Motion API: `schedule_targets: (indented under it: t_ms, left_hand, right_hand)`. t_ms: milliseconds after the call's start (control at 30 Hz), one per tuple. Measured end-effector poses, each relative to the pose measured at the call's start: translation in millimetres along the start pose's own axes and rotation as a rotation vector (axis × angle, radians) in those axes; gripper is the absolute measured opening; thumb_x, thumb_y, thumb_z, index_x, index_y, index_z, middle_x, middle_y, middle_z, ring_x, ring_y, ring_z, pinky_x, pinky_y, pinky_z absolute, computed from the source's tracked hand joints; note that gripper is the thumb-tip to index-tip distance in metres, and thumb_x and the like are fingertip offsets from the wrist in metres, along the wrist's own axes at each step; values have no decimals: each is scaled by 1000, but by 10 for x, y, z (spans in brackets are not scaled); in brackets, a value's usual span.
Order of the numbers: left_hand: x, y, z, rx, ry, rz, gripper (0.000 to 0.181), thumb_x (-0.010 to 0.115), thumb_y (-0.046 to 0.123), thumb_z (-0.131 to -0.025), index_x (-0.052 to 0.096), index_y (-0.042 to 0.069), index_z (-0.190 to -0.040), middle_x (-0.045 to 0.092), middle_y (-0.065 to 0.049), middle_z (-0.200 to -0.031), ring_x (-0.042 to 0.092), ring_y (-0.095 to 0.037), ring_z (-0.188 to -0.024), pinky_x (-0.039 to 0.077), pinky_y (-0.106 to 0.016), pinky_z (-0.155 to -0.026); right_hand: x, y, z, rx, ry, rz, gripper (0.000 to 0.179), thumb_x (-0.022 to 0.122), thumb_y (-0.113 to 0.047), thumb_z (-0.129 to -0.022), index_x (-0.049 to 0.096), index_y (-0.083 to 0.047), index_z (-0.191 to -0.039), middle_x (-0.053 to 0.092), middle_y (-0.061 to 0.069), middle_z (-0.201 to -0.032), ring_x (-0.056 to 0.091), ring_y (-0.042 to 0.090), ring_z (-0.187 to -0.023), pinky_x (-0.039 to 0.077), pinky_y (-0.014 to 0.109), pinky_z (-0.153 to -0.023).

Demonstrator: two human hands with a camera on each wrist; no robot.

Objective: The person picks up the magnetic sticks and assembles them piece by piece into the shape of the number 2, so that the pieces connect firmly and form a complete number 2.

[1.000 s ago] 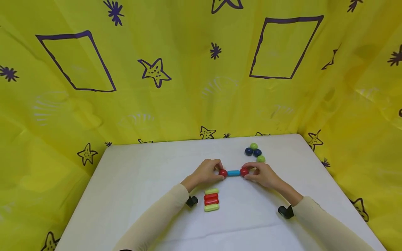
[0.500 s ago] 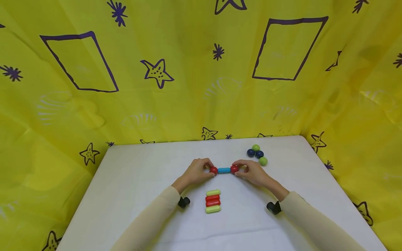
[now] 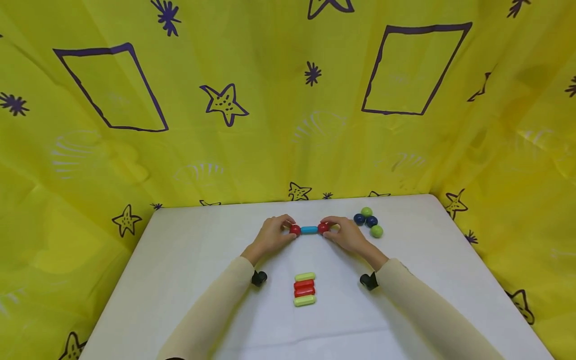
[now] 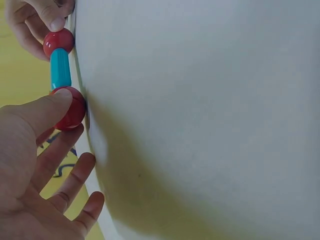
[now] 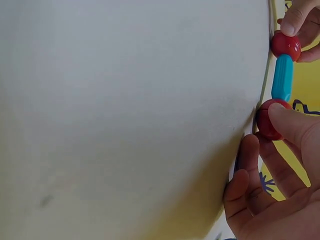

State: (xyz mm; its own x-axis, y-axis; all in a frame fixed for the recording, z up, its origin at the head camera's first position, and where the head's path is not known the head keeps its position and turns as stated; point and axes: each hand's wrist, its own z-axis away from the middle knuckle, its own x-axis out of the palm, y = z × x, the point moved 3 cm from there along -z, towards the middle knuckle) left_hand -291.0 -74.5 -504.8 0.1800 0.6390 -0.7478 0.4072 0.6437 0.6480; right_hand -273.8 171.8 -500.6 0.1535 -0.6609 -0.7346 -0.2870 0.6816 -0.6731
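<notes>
A blue rod joins two red balls end to end, like a small dumbbell, over the far half of the white table. My left hand pinches the left red ball between thumb and fingers. At the other end, the right red ball is pinched by my right hand. In the left wrist view the thumb lies over the near red ball, with the other fingers spread below. The right wrist view gives the same grip, the blue rod running between both balls.
Nearer me, two yellow-green rods and two red rods lie stacked in a row on the white table. Right of my right hand, two dark blue balls and two green balls sit grouped. A yellow patterned curtain stands behind.
Both hands have moved left and farther from me, carrying the joined red balls and blue rod together. The loose rods and the grouped balls stay where they were.
</notes>
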Motion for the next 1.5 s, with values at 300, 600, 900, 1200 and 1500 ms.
schedule_targets:
  t_ms: [300,600,900,1200,1500]
  left_hand:
    - [-71,-73,-112,-50,51,24,20,79,18,-92,73,15,-111,76,-6,-110,60,-26,-100,45,-45,-96]
    - [-101,-80,-218,-80,64,18,23,78,17,-93,72,13,-115,75,-8,-114,59,-28,-102,46,-46,-98]
    - [-106,-107,-251,-91,62,16,25,79,18,-93,71,12,-116,75,-8,-114,60,-28,-103,45,-45,-99]
    - [-108,-120,-257,-98,61,22,26,79,18,-92,71,12,-116,75,-9,-114,61,-28,-105,47,-43,-100]
    - [-84,-149,-267,-104,53,26,25,78,18,-93,71,12,-117,74,-8,-116,60,-28,-106,47,-44,-100]
  right_hand:
    - [19,-14,-222,75,-11,-7,40,69,-14,-99,64,-9,-137,72,13,-119,58,36,-120,39,61,-108]
    - [-2,-19,-360,98,7,-8,40,69,-14,-98,64,-8,-137,70,16,-123,57,37,-124,37,61,-110]
    - [-8,-23,-399,99,0,-4,41,69,-14,-98,64,-8,-138,70,16,-125,57,37,-123,39,60,-108]
    - [1,-19,-417,74,7,-23,39,70,-12,-98,65,-6,-137,72,16,-119,58,38,-122,38,60,-109]
    - [4,-15,-421,69,0,-22,39,69,-12,-98,64,-6,-137,72,16,-118,57,38,-123,36,61,-110]
